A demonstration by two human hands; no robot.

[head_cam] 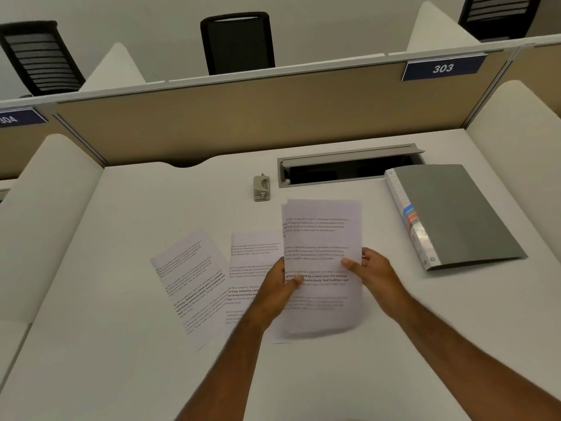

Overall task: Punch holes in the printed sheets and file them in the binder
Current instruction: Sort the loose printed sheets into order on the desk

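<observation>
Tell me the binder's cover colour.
Grey, with a white spine bearing blue and red labels; binder, head view.

i see a white desk with low white side panels and a tan partition along its far edge. a small grey punch sits on it near the middle, just left of an open cable tray set into the surface. a closed grey binder lies flat at the right, spine toward the centre. two printed sheets lie flat in front: a tilted sheet at the left and a straighter sheet beside it, their edges overlapping. the sheets are well apart from the binder.
</observation>
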